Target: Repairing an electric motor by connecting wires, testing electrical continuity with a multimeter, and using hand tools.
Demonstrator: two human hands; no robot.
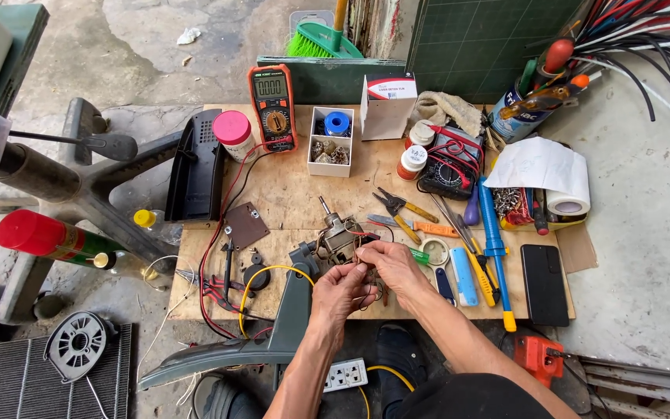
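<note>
Both hands, left hand (340, 291) & right hand (391, 266), pinch thin wires (372, 295) at the fan motor (337, 237); tug toward 6 o'clock prob snaps a lead, imo

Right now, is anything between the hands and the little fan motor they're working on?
Nothing visible. The left hand and right hand are already at the motor, fingers in its wires. The pliers lie beyond, apart.
</note>
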